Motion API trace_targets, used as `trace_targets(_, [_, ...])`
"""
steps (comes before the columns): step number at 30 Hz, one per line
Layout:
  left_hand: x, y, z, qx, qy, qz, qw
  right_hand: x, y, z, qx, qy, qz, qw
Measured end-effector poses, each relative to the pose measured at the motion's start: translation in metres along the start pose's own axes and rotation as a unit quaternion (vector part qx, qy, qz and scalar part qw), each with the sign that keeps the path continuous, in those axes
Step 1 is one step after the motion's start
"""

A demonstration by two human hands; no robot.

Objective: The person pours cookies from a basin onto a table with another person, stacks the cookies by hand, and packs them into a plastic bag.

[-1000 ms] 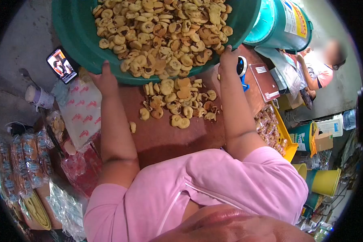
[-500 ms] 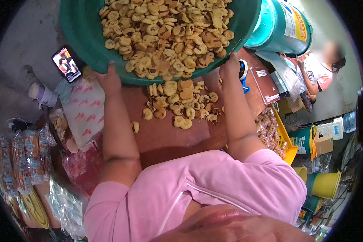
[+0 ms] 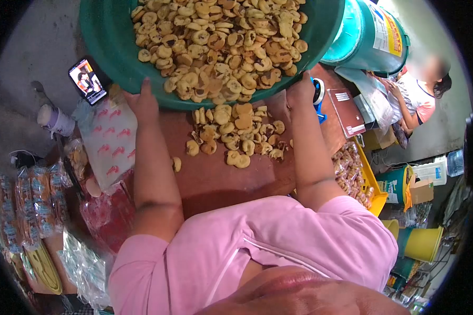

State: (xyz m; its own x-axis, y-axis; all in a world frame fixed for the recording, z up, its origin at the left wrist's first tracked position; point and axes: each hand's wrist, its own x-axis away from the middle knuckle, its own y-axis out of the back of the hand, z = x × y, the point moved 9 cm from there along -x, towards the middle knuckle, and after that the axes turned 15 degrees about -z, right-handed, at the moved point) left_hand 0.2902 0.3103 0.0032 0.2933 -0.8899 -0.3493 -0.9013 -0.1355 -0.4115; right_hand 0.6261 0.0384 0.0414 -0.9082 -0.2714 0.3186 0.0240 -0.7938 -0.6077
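Observation:
A wide green basin (image 3: 108,58), filled with small round filled cookies (image 3: 220,47), is at the far side of the table. My left hand (image 3: 143,101) grips its near left rim, thumb up along the edge. On the near right rim, my right hand (image 3: 300,92) is closed round the edge, its fingers partly hidden. Just below the basin's near rim lies a loose pile of the same cookies (image 3: 242,131) on the reddish-brown table (image 3: 220,181). One cookie (image 3: 176,164) sits apart, beside my left forearm.
A phone (image 3: 87,81) showing a video stands at the left, above a printed plastic bag (image 3: 110,142). Right of my hand are a blue tape dispenser (image 3: 319,100), a teal bucket (image 3: 368,37) and a yellow crate (image 3: 370,181) of packed goods. Another person (image 3: 412,100) is at the right.
The basin has moved very slightly away and to the right, with both hands still on its rim. The loose pile stays in place. The other person's arms have shifted a little.

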Motion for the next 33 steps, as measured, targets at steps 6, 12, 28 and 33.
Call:
trace_targets(6, [0.006, -0.003, -0.027, -0.085, 0.0, -0.029, 0.996, -0.019, -0.013, -0.01, -0.053, 0.033, 0.081, 0.995])
trace_targets(12, [0.004, -0.002, -0.026, -0.136, 0.018, -0.048, 0.989, -0.078, 0.012, -0.018, -0.052, 0.106, 0.033, 0.992])
trace_targets(28, [0.004, -0.009, -0.003, -0.07, 0.043, -0.062, 0.995, -0.088, -0.014, -0.017, -0.302, -0.025, 0.443, 0.844])
trace_targets(33, [0.02, -0.005, -0.022, -0.149, 0.008, -0.032, 0.988, -0.135, 0.028, -0.041, -0.037, 0.087, -0.033, 0.995])
